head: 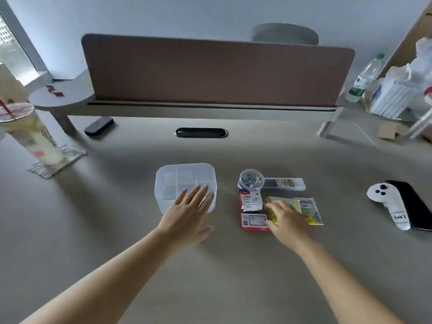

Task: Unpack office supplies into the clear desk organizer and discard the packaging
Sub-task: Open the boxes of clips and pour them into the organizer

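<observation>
I see bare desk [210, 265] open in front of the organizer [177, 181] and between it and the supplies cluster [275, 199]. The divider [217, 71] walls off the rear. A drink cup [30, 136] blocks far left; a controller [388, 202] and phone [413, 204] block right.
</observation>
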Demonstrator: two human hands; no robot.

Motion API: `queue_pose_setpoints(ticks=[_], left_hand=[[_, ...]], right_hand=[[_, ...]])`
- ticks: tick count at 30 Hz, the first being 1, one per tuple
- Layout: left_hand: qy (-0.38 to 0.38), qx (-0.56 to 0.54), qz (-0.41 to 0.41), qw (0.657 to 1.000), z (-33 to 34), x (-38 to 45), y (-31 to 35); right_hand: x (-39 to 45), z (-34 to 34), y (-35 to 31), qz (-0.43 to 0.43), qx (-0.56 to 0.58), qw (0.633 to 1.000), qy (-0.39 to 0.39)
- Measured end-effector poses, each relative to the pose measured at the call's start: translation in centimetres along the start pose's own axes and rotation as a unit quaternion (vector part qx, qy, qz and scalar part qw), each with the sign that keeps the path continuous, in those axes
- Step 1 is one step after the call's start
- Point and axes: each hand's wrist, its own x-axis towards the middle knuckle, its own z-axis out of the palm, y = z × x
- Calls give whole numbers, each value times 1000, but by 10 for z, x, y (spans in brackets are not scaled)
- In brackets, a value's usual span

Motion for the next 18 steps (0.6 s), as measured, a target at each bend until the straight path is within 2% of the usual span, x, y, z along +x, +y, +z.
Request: queue_pose_setpoints(ticks=[4,7,10,15,18], left_hand=[[15,11,-15,1000,34,3,8],[60,24,-5,998,50,-1,19],[40,36,-4,999,58,-7,26],[-13,-8,-22,1000,57,-5,31],[-18,-96,-29,995,55,-2,36]], right_hand=[[29,12,6,-47,15,999,11],[45,22,10,-72,15,997,25],[52,26,13,-88,1,996,30],[56,27,15,-103,36,993,52],[58,27,14,-114,62,990,58]])
